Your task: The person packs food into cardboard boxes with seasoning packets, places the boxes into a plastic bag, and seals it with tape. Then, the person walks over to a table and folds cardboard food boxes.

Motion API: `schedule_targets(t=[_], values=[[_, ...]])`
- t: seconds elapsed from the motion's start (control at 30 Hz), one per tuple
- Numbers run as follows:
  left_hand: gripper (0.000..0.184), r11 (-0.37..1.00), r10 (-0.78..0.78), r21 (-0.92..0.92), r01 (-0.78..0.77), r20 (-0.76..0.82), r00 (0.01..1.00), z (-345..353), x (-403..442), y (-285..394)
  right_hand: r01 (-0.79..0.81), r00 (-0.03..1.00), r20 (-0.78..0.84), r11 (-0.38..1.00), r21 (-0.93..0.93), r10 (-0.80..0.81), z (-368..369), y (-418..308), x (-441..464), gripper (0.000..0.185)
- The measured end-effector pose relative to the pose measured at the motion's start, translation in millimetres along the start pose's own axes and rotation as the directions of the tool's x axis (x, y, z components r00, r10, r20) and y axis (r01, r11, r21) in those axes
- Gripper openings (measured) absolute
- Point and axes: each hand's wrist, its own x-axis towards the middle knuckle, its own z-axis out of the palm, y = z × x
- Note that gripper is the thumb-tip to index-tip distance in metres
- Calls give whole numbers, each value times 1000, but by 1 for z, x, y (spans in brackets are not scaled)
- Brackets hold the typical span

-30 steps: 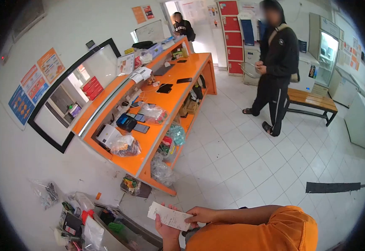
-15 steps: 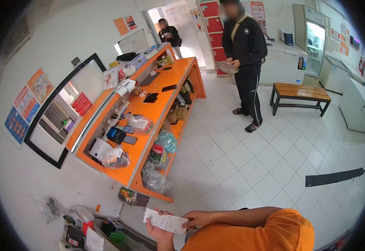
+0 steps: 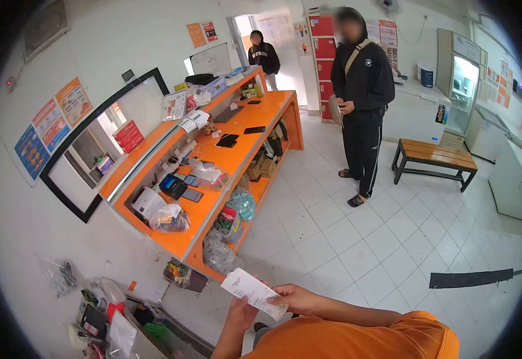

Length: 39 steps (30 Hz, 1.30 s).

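Observation:
A white printed receipt [image 3: 254, 291] is held slantwise in front of my body, its print too small to read. My left hand [image 3: 243, 310] grips it from beneath, with the thumb pressing on the paper. At the receipt's lower right end, my right hand [image 3: 294, 298] pinches the edge between thumb and fingers. Both hands are close together, just beyond the near end of the orange counter [image 3: 207, 197].
Phones [image 3: 227, 141], a black card terminal [image 3: 171, 186] and plastic-bagged items [image 3: 170, 218] lie on the counter. A box of clutter [image 3: 153, 326] stands lower left. One person [image 3: 363, 84] stands beyond the counter near a wooden bench [image 3: 437, 154]; another [image 3: 265, 58] is by the doorway.
The receipt has risen and shifted right with both hands, and is tilted more steeply. The nearer person's hands have lowered the flat item. My view has shifted slightly.

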Motion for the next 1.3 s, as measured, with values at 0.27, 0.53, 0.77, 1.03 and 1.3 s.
schedule_targets(t=[0.27, 0.53, 0.77, 1.03, 1.3], values=[[97, 997, 50, 52, -50, -2, 999, -9, 0, -24, -12, 997, 83, 986, 164, -1, -20, 38, 27, 35], [88, 995, 98, -15, -100, -133, 986, -25, -23, -31, -19, 981, 195, 1000, -9, 21, -17, 45, 32, 38], [70, 964, 239, -53, -259, -243, 940, -59, -25, -8, -84, 977, 182, 982, -169, 115, -21, 49, 38, 34], [52, 725, 446, -279, -629, -506, 738, -123, -61, 60, -34, 999, -20, 737, -675, 27, -119, 49, 44, 37], [40, 857, 317, -92, -507, -681, 660, -100, -117, 20, -959, 141, -990, 250, -137, 1, -409, 173, -111, 39]])
